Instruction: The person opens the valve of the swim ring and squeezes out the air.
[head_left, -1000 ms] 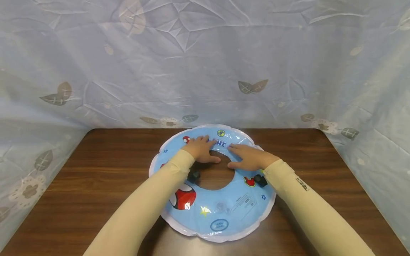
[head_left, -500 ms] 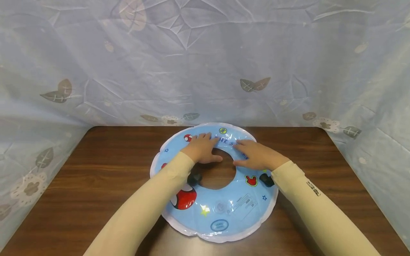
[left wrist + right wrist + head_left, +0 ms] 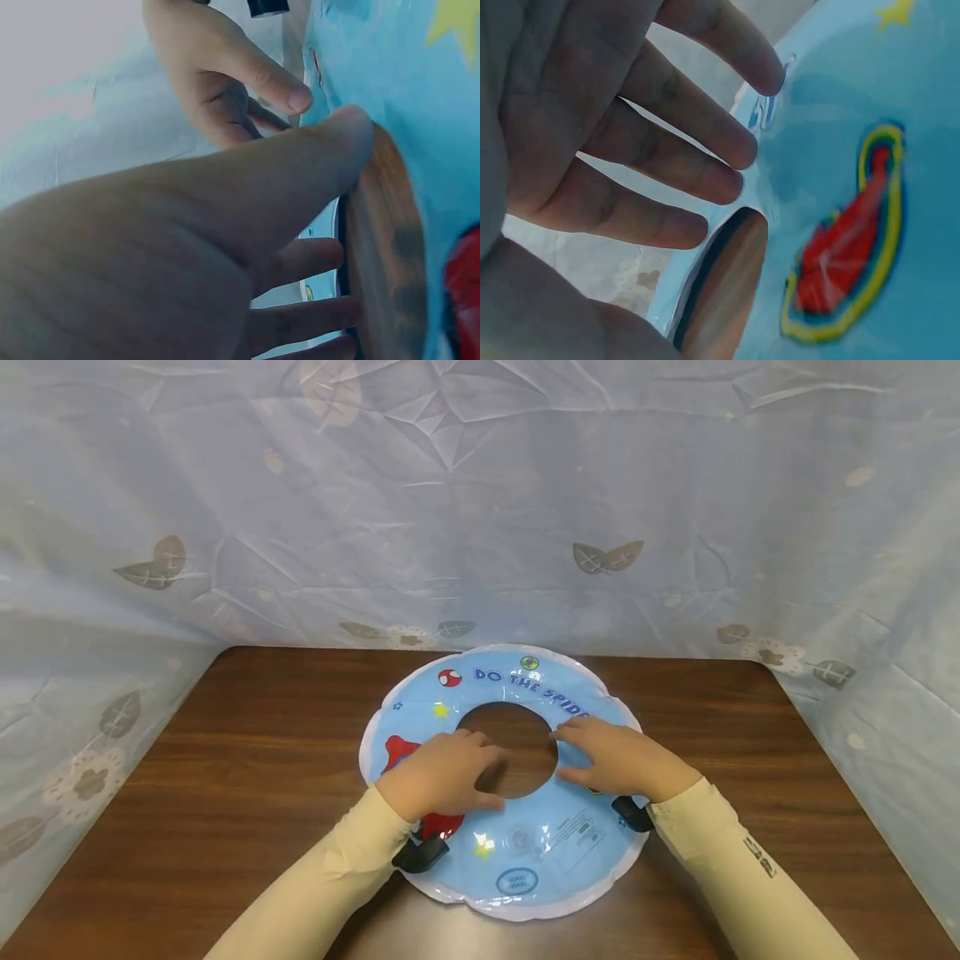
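An inflatable swim ring (image 3: 540,818), light blue with a white scalloped edge and red and yellow prints, lies flat on the brown table. Over its left side, by the hole, is my left hand (image 3: 442,772), fingers spread and nothing held. My right hand (image 3: 626,757) is over the right side, fingertips near the hole's edge. Seen in the right wrist view, the right hand's fingers (image 3: 675,161) are extended and slightly apart above the ring (image 3: 817,97). Whether either hand touches the vinyl, I cannot tell. Forearms and hands cover parts of the print.
The wood-grain table (image 3: 262,760) extends to both sides of the ring. A pale floral curtain (image 3: 480,527) hangs behind its far edge and along the sides. Black wrist devices (image 3: 420,854) sit under both sleeves. A valve (image 3: 521,839) shows on the ring's near side.
My left hand has drawn back toward me from the ring's far part, uncovering the printed words. The right hand has shifted right and nearer. The ring stays in about the same place.
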Demonstrator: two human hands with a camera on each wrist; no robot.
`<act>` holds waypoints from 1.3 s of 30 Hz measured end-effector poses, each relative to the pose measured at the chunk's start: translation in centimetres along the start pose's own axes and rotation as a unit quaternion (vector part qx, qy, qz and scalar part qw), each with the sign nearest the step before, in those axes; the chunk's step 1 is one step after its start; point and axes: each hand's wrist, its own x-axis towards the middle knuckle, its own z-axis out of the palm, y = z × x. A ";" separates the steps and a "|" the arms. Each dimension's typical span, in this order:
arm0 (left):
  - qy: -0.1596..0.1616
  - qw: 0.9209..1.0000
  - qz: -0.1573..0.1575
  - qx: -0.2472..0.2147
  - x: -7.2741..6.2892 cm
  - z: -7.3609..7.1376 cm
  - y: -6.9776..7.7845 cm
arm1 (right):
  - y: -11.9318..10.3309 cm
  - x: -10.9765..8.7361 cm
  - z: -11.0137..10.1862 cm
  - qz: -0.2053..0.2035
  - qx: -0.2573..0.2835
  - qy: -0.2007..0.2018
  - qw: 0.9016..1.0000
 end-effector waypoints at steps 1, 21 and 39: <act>-0.003 1.000 -0.002 -0.008 -0.3 0.1 0.0 | -0.2 0.0 0.1 -0.001 0.001 0.000 1.000; -0.006 1.000 -0.025 -0.011 -1.0 2.3 -0.2 | -0.1 -0.1 1.6 0.017 0.022 0.002 1.000; -0.017 0.999 0.014 -0.040 -1.0 2.0 -0.7 | -1.5 -0.4 2.0 -0.012 0.018 -0.005 1.000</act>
